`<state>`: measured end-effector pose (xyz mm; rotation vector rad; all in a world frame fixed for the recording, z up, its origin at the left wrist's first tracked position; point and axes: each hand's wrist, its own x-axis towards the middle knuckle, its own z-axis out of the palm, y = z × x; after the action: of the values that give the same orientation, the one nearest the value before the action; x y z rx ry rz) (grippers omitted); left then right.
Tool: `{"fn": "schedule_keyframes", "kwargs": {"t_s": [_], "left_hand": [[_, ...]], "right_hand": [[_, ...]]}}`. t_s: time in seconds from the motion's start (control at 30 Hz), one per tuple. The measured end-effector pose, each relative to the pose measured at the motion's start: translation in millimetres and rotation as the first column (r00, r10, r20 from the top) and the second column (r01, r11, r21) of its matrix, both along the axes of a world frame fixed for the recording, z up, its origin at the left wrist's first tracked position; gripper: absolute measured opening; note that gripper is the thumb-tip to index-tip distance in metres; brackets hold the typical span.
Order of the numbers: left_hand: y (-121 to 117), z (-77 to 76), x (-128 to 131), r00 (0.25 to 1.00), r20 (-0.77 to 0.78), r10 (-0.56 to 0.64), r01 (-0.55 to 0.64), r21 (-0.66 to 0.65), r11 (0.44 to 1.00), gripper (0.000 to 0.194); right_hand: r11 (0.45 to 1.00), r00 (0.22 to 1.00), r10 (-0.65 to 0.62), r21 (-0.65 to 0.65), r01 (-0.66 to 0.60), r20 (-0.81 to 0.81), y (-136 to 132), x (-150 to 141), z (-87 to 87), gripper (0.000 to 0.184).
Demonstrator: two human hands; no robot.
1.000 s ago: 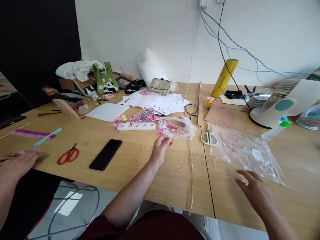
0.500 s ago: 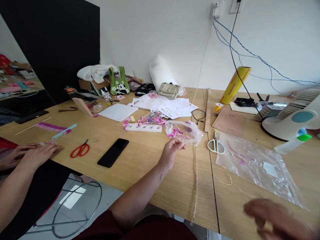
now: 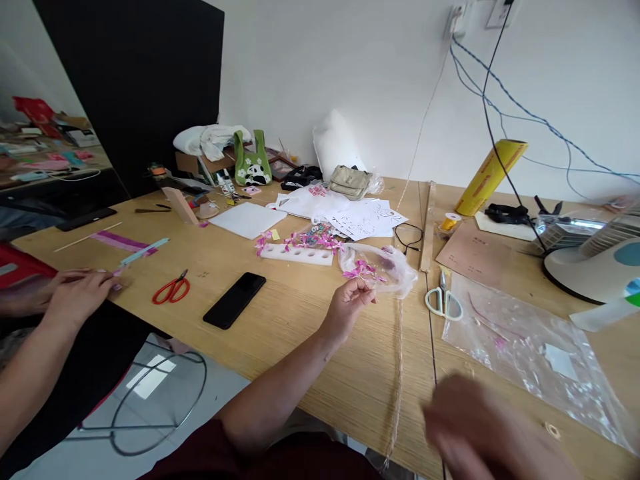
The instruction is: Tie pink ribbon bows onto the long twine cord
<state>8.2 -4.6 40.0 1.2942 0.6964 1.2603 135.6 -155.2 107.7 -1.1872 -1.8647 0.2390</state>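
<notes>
My left hand [image 3: 350,305] reaches over the wooden table [image 3: 310,347], its fingers pinched on the edge of a small clear plastic bag [image 3: 385,267] that holds pink paper pieces. A twine string [image 3: 399,373] runs down the table just right of that hand. My right hand [image 3: 480,433] is low at the front right, close to the camera and smeared by motion, so its fingers are unreadable. White scissors [image 3: 442,301] and a large clear zip bag [image 3: 530,347] lie beyond it.
Another person's hands [image 3: 75,293] rest at the left table edge. Red scissors [image 3: 171,290], a black phone [image 3: 234,300], a white holed tray [image 3: 296,253], papers [image 3: 365,219], a yellow roll [image 3: 490,177] and a white fan [image 3: 600,257] lie on the table.
The view has swung left and up. My right hand dropped toward the front edge and came closer, now blurred. My left hand keeps its pinch on the small bag.
</notes>
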Motion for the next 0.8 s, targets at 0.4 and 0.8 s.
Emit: {"fn": "schedule_keyframes", "kwargs": {"t_s": [0.4, 0.8], "left_hand": [[1.8, -8.1, 8.9, 1.0, -0.006, -0.014, 0.014, -0.013, 1.0, 0.021], [6.0, -19.3, 16.7, 0.998, 0.001, 0.061, -0.061, -0.024, 0.998, 0.023]], "right_hand": [[0.94, 0.938, -0.34, 0.002, 0.34, 0.063, 92.8, -13.8, -62.2, 0.022], [0.921, 0.851, -0.362, -0.29, 0.261, -0.381, 110.9, -13.7, -89.8, 0.02]]}}
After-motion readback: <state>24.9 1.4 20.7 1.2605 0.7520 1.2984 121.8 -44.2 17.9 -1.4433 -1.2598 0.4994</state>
